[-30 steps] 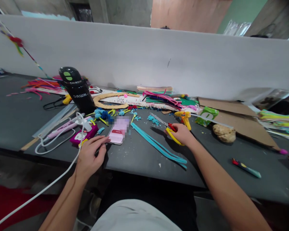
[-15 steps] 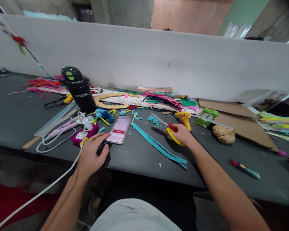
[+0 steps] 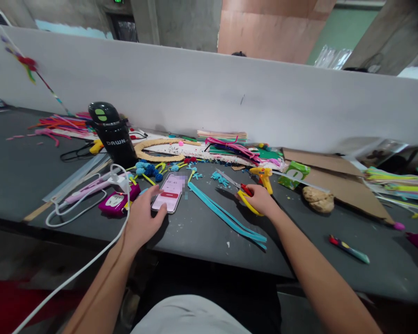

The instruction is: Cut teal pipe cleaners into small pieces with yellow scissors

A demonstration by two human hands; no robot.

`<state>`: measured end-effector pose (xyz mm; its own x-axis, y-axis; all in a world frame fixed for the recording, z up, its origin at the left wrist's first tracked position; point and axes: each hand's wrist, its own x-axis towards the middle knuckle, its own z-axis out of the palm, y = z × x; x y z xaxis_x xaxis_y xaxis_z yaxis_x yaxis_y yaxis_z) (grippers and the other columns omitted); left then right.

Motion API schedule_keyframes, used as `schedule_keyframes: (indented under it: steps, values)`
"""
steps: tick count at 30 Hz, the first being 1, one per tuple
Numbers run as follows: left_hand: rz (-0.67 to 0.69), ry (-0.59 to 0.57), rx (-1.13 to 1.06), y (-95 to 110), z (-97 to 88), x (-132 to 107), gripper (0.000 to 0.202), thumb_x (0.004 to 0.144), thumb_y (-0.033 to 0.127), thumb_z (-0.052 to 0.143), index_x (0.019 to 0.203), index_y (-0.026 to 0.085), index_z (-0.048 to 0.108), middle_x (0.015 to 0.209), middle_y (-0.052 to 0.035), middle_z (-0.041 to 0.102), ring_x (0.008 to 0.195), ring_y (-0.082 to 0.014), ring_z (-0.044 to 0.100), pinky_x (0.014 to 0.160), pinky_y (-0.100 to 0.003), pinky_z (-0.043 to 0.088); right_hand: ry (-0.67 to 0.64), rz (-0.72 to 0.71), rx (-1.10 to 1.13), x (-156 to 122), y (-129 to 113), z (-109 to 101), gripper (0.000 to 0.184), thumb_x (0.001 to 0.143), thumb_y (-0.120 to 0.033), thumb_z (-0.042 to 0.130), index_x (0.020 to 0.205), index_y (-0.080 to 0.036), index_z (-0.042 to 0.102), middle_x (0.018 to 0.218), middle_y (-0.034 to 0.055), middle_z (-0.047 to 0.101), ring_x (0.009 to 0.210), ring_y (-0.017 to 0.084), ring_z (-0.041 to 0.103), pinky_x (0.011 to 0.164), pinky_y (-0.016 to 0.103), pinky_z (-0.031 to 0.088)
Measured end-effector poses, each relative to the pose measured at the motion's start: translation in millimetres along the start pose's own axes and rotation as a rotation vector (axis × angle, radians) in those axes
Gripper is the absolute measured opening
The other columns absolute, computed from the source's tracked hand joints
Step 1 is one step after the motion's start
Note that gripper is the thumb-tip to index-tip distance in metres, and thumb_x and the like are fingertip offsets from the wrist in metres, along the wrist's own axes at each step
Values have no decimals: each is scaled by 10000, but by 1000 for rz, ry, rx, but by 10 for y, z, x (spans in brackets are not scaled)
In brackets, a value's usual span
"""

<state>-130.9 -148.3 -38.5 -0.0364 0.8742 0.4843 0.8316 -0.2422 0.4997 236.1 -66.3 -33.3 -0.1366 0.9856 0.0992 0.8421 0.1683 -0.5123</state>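
My left hand (image 3: 145, 218) is at the left edge of a smartphone (image 3: 172, 195) with a lit pink screen and a red button. Its fingers and thumb are apart, the thumb over the phone's lower left corner. The phone lies on the dark table. My right hand (image 3: 259, 200) is closed around the yellow and red handles of scissors (image 3: 246, 198), blades pointing up and left. Near their tips lie small blue snipped pieces (image 3: 222, 178). Between my hands stretch long blue pipe cleaners (image 3: 226, 215). Just beyond my right hand stands a yellow glue gun (image 3: 264, 176).
A black tumbler (image 3: 116, 144) stands at the back left. Nearby are a pink power strip (image 3: 90, 188) with a white cable and a purple pack (image 3: 116, 204). Right of me are a green pack (image 3: 294, 175), cardboard (image 3: 355, 195), a tan lump (image 3: 318, 200) and a pen-like tool (image 3: 349, 249).
My left hand has shifted right, its thumb now reaching over the phone's lower part. My right hand still holds the scissors in nearly the same place. The view has tilted slightly up.
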Motion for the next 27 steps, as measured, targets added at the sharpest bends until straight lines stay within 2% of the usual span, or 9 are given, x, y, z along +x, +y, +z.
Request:
schedule_keyframes:
  steps: [4,13,15,18,21,24,27]
  values:
    - [-56,22,-76,-40,29,-26,572,858,334,558,1377,158,393,1283,-126,633,1233,-260,565,1068,-426,418,-5,-2,-10,0,-8,-2,346,727,-502,643,641,-182,541,586,-14,522,580,135,452,519,257,271]
    - [79,-20,20,-72,40,-53,569,861,347,560,1370,148,403,1232,-125,671,1214,-297,564,1073,-483,376,-37,15,-20,-24,-73,-32,345,730,-501,641,652,-178,549,608,-8,542,596,141,473,529,258,282]
    - [79,-40,51,-55,44,-47,560,869,353,544,1373,155,402,1218,-115,683,1226,-296,556,1117,-515,311,-36,16,-22,-22,-69,-32,348,730,-503,642,650,-178,546,606,-7,541,596,141,471,530,257,281]
    - [58,-93,125,-34,68,-32,583,878,352,521,1410,169,372,1218,-96,691,1291,-301,505,1181,-570,137,-44,11,-20,-20,-65,-31,348,733,-504,644,654,-180,544,608,-9,541,595,139,468,530,256,281]
    - [71,-109,208,-32,98,-12,705,856,343,536,1488,160,283,1343,-112,617,1416,-329,349,1185,-604,17,-47,9,-24,-22,-65,-29,348,735,-505,645,656,-181,544,610,-10,540,596,139,469,532,256,284]
    - [75,-89,231,-41,98,-7,786,839,328,543,1529,151,210,1437,-121,532,1470,-335,237,1194,-590,33,-46,11,-28,-23,-63,-24,349,735,-509,645,660,-181,551,613,-10,544,595,139,469,533,256,288]
    - [72,-75,196,-43,63,-27,764,849,319,529,1522,140,216,1420,-124,546,1454,-327,274,1200,-560,91,-40,6,-29,-22,-57,-19,352,734,-513,644,660,-181,552,617,-8,548,596,140,473,533,254,291]
